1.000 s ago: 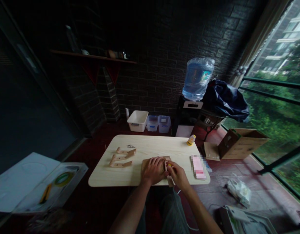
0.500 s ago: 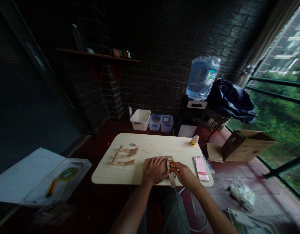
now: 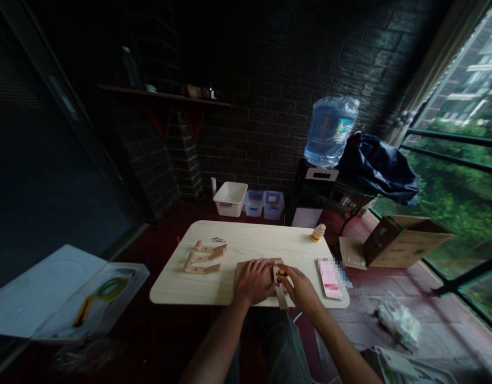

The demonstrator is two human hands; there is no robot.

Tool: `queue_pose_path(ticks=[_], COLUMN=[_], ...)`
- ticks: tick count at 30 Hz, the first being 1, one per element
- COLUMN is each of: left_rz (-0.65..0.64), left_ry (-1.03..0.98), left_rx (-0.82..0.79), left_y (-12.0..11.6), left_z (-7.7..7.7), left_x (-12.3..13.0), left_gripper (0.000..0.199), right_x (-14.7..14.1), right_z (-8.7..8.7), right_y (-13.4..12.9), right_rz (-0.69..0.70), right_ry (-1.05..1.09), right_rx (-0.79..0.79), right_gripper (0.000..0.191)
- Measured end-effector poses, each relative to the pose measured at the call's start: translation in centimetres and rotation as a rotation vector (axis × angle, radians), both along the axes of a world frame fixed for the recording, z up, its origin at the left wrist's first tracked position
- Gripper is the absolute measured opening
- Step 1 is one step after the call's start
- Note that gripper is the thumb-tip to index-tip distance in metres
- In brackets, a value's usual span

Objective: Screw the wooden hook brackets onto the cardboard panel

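My left hand (image 3: 254, 281) lies flat, fingers stretched out, on a brown board (image 3: 241, 268) near the front edge of the table. Its thumb points toward a light wooden strip (image 3: 281, 298) that juts past that edge. With bent fingers my right hand (image 3: 299, 288) pinches the yellow-and-black handle of what looks like a stubby screwdriver (image 3: 281, 271), standing over the wooden piece. The tool's tip is hidden. Two hook-shaped wooden pieces, a front one (image 3: 201, 268) and a back one (image 3: 209, 248), rest at the left. Small dark screws (image 3: 218, 240) lie behind them.
A pink phone-like slab (image 3: 329, 280) lies on the table (image 3: 169, 285) at the right, with a small yellow-based bottle (image 3: 317, 233) behind it. An open white case (image 3: 105, 298) stands low at the left. Tubs (image 3: 231, 200) and a cardboard box (image 3: 405, 245) are on the floor.
My right fingers have shifted slightly around the screwdriver handle, so more of its yellow top shows. My left hand stays on the board. The view has tilted up a little.
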State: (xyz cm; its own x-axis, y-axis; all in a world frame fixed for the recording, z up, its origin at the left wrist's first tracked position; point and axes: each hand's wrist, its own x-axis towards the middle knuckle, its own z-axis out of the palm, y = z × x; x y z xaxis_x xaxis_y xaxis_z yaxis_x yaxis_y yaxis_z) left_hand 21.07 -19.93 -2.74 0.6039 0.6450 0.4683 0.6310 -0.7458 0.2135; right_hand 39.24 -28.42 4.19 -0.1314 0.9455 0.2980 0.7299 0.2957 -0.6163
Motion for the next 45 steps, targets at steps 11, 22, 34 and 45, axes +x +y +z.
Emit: queue_pose_path(ticks=[11, 22, 34, 45], left_rz=[-0.001, 0.015, 0.011, 0.008], left_ry=[0.017, 0.056, 0.019, 0.009], left_rx=[-0.055, -0.110, -0.121, -0.133], left_y=[0.2, 0.0, 0.1, 0.0], left_z=[0.1, 0.5, 0.2, 0.3], left_x=[-0.2, -0.4, -0.4, -0.4], left_gripper=[0.055, 0.057, 0.058, 0.057], right_x=[0.3, 0.8, 1.0, 0.1], right_z=[-2.7, -5.7, -6.1, -7.0], right_y=[0.3, 0.8, 0.4, 0.1], right_rz=[0.088, 0.030, 0.070, -0.056], right_ry=[0.152, 0.150, 0.193, 0.186], right_rx=[-0.039, 0.073, 0.009, 0.090], right_gripper=[0.039, 0.044, 0.052, 0.048])
